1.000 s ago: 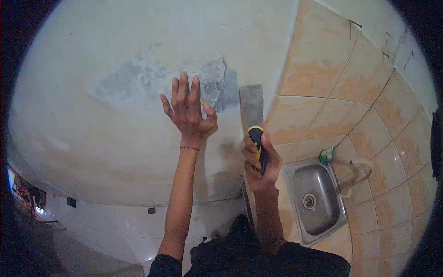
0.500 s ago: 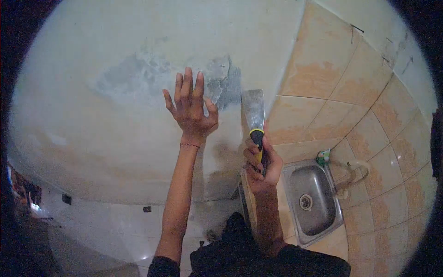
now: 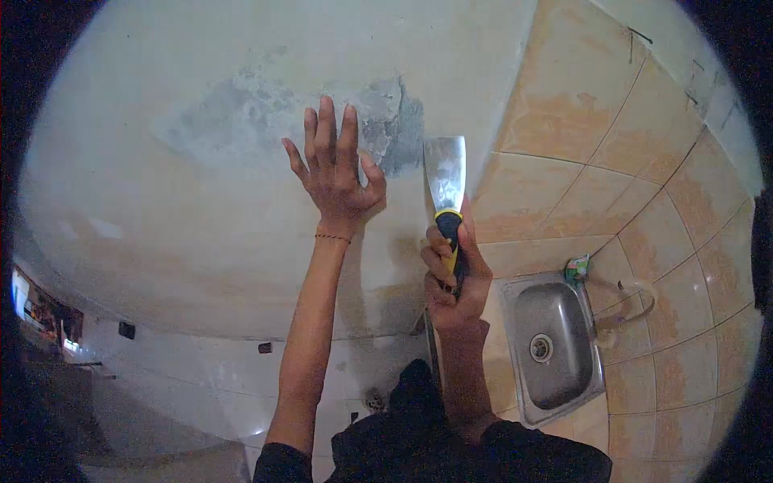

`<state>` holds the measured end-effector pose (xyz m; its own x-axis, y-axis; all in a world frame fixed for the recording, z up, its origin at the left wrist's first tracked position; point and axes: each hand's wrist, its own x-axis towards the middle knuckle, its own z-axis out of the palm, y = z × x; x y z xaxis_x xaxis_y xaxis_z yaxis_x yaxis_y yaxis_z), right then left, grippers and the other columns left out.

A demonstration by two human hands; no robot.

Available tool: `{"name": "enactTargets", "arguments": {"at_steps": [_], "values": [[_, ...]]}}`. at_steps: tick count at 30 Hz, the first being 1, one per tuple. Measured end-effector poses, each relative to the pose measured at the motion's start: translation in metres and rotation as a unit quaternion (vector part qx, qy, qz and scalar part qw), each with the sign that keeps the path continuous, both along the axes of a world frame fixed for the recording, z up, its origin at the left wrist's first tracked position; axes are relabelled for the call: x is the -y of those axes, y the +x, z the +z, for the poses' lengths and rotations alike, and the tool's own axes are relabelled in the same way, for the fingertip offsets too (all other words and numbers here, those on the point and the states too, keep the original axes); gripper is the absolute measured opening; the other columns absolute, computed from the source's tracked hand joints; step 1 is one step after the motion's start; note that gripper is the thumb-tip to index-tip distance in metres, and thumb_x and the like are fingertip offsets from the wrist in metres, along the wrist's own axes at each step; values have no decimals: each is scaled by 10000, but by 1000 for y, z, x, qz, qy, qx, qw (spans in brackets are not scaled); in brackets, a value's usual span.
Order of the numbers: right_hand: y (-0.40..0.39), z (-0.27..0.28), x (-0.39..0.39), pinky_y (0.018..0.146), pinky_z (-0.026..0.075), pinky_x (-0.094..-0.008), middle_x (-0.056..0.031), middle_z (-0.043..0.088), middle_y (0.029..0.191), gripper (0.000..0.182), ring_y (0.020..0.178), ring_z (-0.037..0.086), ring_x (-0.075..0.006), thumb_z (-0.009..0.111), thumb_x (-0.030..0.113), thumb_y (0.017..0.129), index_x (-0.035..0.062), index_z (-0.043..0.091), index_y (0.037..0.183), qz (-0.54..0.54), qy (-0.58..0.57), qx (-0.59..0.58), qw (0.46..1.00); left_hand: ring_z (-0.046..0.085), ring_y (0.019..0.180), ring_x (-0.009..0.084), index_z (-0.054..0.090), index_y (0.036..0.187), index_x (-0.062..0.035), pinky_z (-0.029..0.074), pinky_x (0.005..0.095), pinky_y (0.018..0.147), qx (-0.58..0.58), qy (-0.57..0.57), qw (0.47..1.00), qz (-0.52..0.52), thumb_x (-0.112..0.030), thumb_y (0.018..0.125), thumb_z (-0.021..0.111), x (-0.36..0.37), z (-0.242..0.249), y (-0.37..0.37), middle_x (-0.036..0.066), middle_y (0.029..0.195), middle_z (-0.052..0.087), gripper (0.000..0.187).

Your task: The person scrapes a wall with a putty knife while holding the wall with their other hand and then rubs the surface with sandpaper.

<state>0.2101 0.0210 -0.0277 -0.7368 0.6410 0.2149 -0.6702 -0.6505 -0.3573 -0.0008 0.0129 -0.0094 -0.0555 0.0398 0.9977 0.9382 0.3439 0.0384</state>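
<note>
My left hand is spread with its palm toward the pale wall, its fingertips over a rough grey patch. My right hand is wrapped round the black and yellow handle of a putty knife. The knife's wide metal blade points up, just right of the darker grey, flaking end of the patch. Whether the blade touches the wall cannot be told.
At the lower right a steel sink is set in a counter, with a green packet at its upper corner and a tap beside it. Orange-patterned tiles cover the adjoining wall.
The blade sits slightly higher in view and looks brighter. The grey patch has shifted up a little, and the sink slightly right, as the view changed. Both hands keep their poses.
</note>
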Motion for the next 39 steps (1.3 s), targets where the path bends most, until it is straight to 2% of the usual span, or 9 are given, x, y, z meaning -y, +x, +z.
{"name": "enactTargets", "arguments": {"at_steps": [2, 5, 14, 17, 20, 32, 35, 38, 39], "values": [[0, -2, -3, 300, 310, -149, -32, 430, 815, 665, 506, 362, -53, 517, 280, 1024, 206, 167, 1585, 14, -2, -22, 1000, 311, 1467, 287, 457, 1480, -150, 5, 533, 1219, -2, 9, 1000, -15, -244, 825, 474, -1, 1, 1, 101, 1558, 394, 662], [0, -3, -7, 302, 305, -147, -32, 434, 819, 662, 508, 361, -55, 516, 280, 1026, 207, 169, 1585, 36, -22, -46, 998, 310, 1468, 287, 463, 1476, -147, 1, 527, 1220, -8, 18, 1000, -17, -250, 829, 469, -3, 0, 0, 97, 1560, 393, 655], [-1, 2, -7, 300, 300, -153, -26, 435, 804, 619, 495, 359, -52, 501, 274, 1032, 231, 212, 1578, 12, 8, -12, 1000, 315, 1465, 286, 468, 1471, -151, -11, 512, 1222, -5, 18, 1000, -2, -249, 822, 465, -4, -1, 0, 97, 1555, 401, 657], [4, -5, -3, 281, 318, -159, -62, 388, 825, 494, 516, 349, -71, 409, 226, 1071, 226, 286, 1549, 20, -32, -31, 999, 313, 1466, 287, 474, 1465, -151, -6, 511, 1222, -6, 19, 1000, -5, -253, 818, 468, -3, 0, 0, 96, 1551, 406, 655], [3, -3, -2, 277, 311, -165, -65, 388, 830, 491, 513, 355, -75, 414, 225, 1070, 239, 293, 1546, -2, -16, -17, 1000, 316, 1463, 287, 482, 1459, -148, -2, 510, 1223, -7, 23, 1000, -11, -249, 813, 472, -4, -1, 0, 96, 1548, 410, 654], [-1, -16, -4, 281, 325, -166, -66, 377, 829, 476, 517, 357, -83, 380, 229, 1077, 237, 286, 1543, 43, -60, -80, 994, 325, 1459, 277, 488, 1454, -165, 1, 522, 1219, -6, 27, 1000, -10, -255, 824, 470, -4, -1, -1, 80, 1542, 421, 636], [1, -17, -7, 294, 317, -156, -40, 420, 801, 578, 478, 353, -59, 487, 289, 1041, 266, 248, 1567, 15, -19, -17, 1000, 332, 1455, 275, 487, 1455, -170, 3, 521, 1220, -4, 31, 999, -15, -254, 825, 471, -5, -1, -1, 75, 1541, 424, 636], [1, -19, -10, 286, 335, -176, -76, 379, 832, 469, 544, 378, -88, 373, 222, 1078, 220, 284, 1539, 70, -53, -105, 991, 340, 1451, 276, 484, 1458, -168, 4, 520, 1220, -10, 28, 999, -13, -251, 824, 475, -4, -1, -2, 74, 1543, 421, 639], [3, -22, -9, 289, 338, -177, -75, 380, 832, 470, 543, 377, -89, 375, 221, 1078, 218, 284, 1539, 70, -55, -97, 991, 340, 1450, 275, 483, 1459, -167, 4, 519, 1220, -4, 28, 1000, -11, -251, 825, 474, -3, -2, 0, 74, 1543, 421, 640]]}}
